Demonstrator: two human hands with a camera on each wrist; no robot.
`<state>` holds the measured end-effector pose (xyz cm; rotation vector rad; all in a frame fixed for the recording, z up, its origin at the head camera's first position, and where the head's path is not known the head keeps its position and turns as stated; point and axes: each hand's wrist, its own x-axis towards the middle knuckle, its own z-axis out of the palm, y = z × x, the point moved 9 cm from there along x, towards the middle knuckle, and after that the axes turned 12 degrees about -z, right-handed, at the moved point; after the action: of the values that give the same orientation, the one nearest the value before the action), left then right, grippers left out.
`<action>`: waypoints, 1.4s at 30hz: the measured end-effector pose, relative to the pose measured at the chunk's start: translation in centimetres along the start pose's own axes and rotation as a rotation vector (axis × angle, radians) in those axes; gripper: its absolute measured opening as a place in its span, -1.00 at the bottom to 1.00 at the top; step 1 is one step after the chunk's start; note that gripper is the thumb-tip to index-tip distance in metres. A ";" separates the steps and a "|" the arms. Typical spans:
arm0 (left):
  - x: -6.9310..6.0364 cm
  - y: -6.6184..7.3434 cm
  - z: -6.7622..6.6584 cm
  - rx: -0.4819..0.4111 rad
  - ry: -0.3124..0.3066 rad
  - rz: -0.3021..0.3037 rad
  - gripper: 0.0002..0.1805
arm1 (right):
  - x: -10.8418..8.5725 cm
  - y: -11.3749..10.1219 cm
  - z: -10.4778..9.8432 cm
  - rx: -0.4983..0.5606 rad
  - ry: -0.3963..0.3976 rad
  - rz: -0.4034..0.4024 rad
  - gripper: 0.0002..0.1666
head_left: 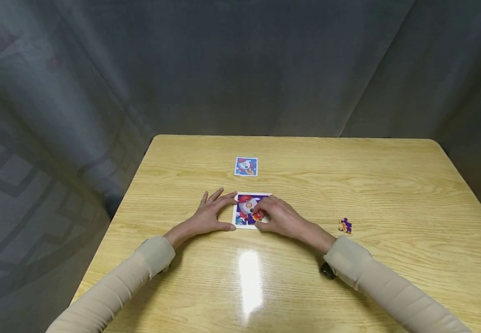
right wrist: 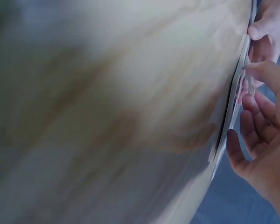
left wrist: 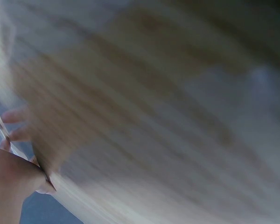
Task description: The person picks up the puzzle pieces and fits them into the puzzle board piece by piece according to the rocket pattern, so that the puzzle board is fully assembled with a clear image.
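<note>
A jigsaw puzzle in a white-bordered tray [head_left: 253, 194] lies on the table, showing a white character with red parts on purple. My left hand [head_left: 210, 216] has its fingers spread, with the thumb and index finger touching the tray's left edge. Over the lower right of the picture, my right hand [head_left: 280, 216] pinches a puzzle piece [head_left: 258, 216] with orange and red on it. The right wrist view shows that piece [right wrist: 250, 84] edge-on between thumb and fingers. My right hand covers the tray's right side.
A small picture card [head_left: 246, 166] with a similar character lies beyond the tray. One loose purple and orange puzzle piece [head_left: 345, 225] sits on the wooden table [head_left: 390, 185] to the right. Grey curtains [head_left: 249, 69] hang behind the table and at its sides.
</note>
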<state>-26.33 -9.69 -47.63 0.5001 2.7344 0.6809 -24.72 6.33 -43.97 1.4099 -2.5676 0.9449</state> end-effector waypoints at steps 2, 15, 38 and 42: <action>0.0 0.0 0.0 -0.001 0.002 0.004 -0.23 | 0.1 -0.1 0.2 -0.009 -0.004 0.001 -0.61; -0.2 0.3 -0.3 -0.008 0.019 0.030 -0.24 | 0.2 0.0 0.6 -0.026 -0.038 0.039 -0.62; -0.1 0.1 -0.2 -0.004 0.022 0.030 -0.23 | 0.1 0.4 0.6 0.023 -0.053 0.057 -0.63; -0.1 0.2 -0.2 -0.008 0.024 0.036 -0.23 | 0.1 0.3 0.5 0.023 -0.046 0.045 -0.65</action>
<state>-26.27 -9.66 -47.37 0.5442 2.7498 0.7108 -24.87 6.09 -44.49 1.4010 -2.6409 0.9623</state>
